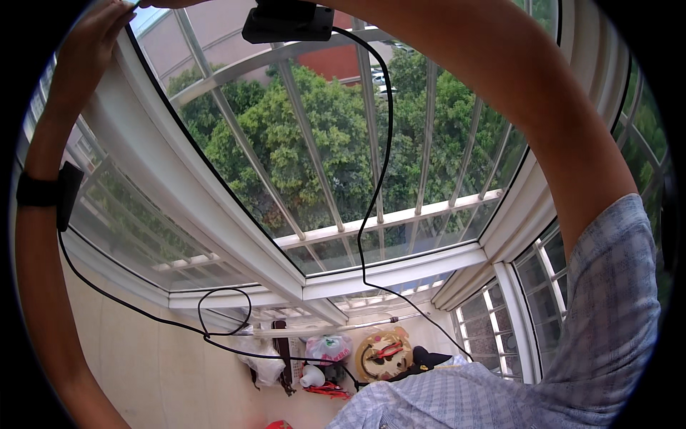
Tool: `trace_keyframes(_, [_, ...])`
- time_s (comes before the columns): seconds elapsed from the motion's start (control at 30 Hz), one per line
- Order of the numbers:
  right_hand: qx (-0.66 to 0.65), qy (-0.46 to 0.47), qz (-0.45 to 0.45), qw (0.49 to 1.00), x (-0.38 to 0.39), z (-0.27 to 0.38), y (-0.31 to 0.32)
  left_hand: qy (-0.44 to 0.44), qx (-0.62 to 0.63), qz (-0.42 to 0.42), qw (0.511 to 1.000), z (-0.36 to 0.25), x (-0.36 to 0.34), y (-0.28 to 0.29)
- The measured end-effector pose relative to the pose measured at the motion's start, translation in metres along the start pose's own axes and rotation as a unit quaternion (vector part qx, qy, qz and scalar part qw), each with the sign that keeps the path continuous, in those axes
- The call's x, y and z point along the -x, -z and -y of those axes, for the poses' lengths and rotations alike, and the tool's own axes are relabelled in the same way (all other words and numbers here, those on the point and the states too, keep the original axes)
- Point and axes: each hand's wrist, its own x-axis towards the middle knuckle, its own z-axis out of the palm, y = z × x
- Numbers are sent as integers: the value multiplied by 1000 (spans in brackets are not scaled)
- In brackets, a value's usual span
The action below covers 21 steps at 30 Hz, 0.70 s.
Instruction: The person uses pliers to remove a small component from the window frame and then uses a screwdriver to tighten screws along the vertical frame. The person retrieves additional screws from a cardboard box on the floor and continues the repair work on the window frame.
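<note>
High at the upper left, my left hand [96, 36] is raised to the top of a white window frame [189, 179]. Its fingertips are pinched together at the picture's rim around something too small to name. My right arm [500, 64] reaches up and across the top of the view. Only a sliver of my right hand [171, 3] shows at the upper edge, close to the left one, and its fingers are cut off. Black devices are strapped to my left wrist [68, 196] and right wrist [286, 25], each trailing a black cable.
Metal bars [311, 154] stand outside the glass, before green trees [329, 114]. Below lie a whitish plastic bag [266, 365], a bag with pink print [329, 348], a round tan item [368, 368] and a pole [343, 327]. The right-hand cable [389, 121] hangs across the window.
</note>
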Motion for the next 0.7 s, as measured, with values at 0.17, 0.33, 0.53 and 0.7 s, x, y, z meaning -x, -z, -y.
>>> trace_keyframes(0.17, [-122, -196, 229, 946, -21, -4, 22, 26, 47, -6, 999, -13, -11, 3])
trace_keyframes(0.33, [-115, -124, 259, 951, -22, -9, 15, -2, 17, -40, 999, -13, -8, 3])
trace_keyframes(0.53, [-125, 90, 35, 987, 23, -8, 37, -20, 0, -79, 997, -11, -8, -2])
trace_keyframes(0.7, [-69, 176, 71, 979, 16, -14, 32, 14, 14, -11, 1000, -10, -8, 3])
